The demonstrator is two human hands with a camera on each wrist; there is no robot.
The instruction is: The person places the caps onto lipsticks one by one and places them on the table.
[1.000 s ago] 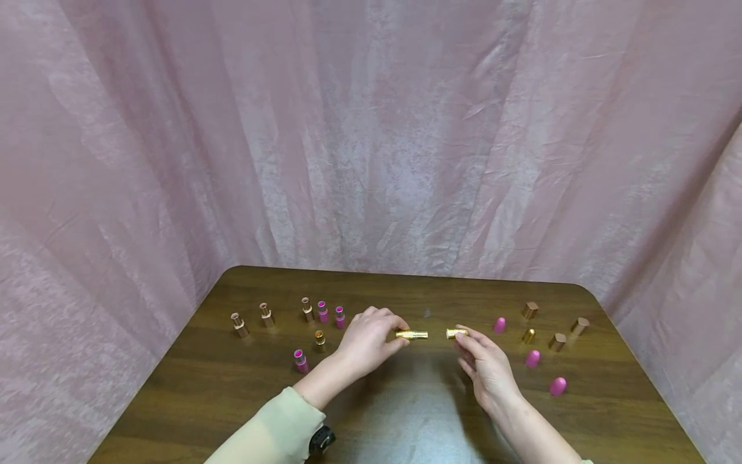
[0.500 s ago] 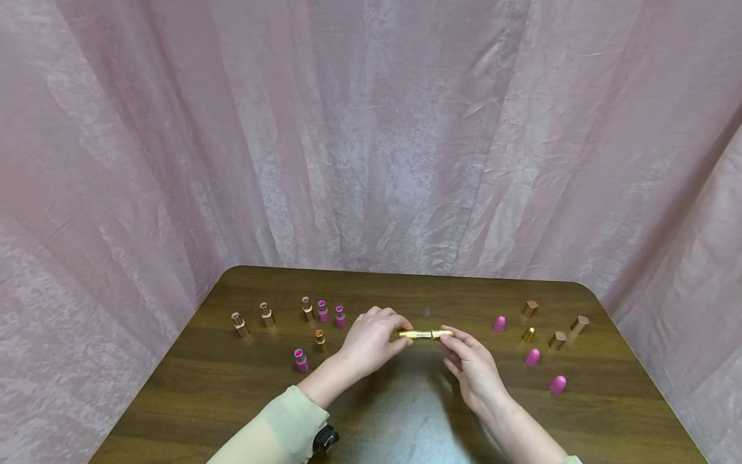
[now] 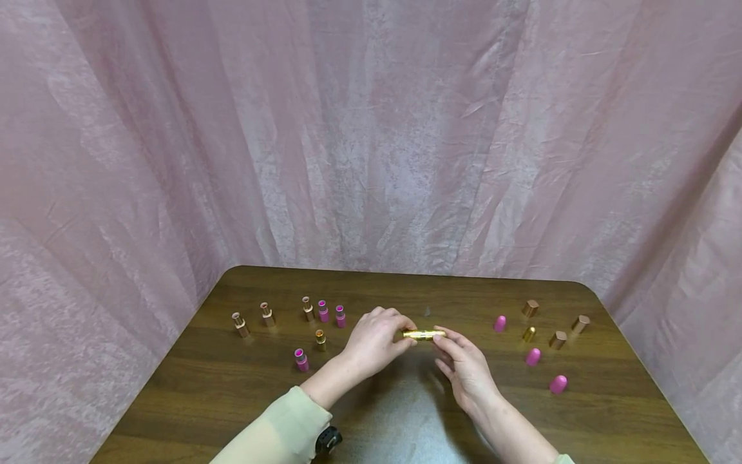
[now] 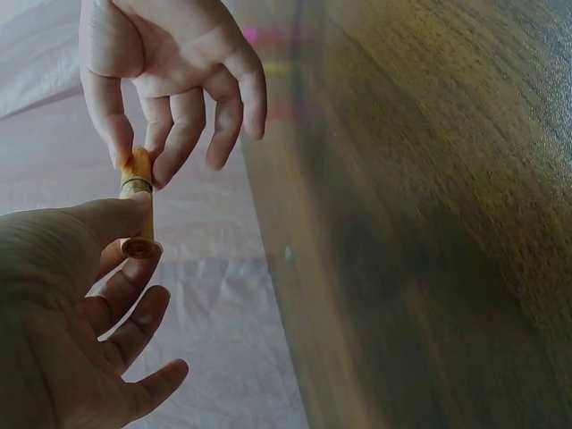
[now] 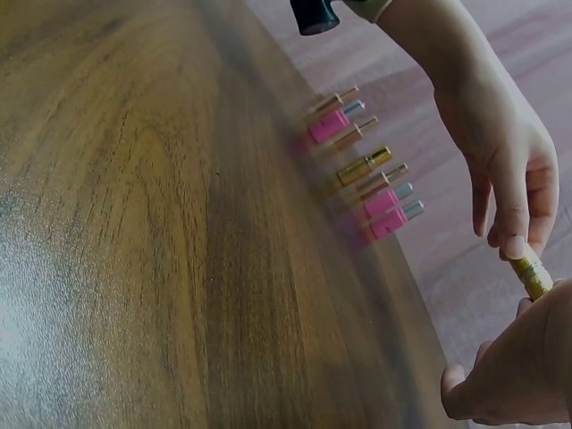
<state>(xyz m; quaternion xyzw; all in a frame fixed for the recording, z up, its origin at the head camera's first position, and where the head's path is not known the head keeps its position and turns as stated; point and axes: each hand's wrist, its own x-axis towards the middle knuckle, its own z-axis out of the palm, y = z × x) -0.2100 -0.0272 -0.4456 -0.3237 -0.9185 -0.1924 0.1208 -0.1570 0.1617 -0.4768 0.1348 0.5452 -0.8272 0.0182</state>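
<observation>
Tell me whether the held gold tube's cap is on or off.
On: in the head view the gold tube shows no gap between the left hand and right hand. Whether fully seated, I cannot tell.

Fingers (image 4: 185,134) partly hide the gold tube (image 3: 422,335); the left sleeve (image 3: 281,425) is cropped.

Metallic gold lipstick tube (image 3: 424,335), gleaming glossy!
And the smooth wood-grain desk (image 3: 406,412) catches light; velvety cloth curtain (image 3: 371,129) shimmers.

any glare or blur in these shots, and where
Head view: pale glare on the table near the bottom; right wrist view: glare at the table's left side; left wrist view: pink and yellow smudges near the top, too blurred to identify.
</observation>
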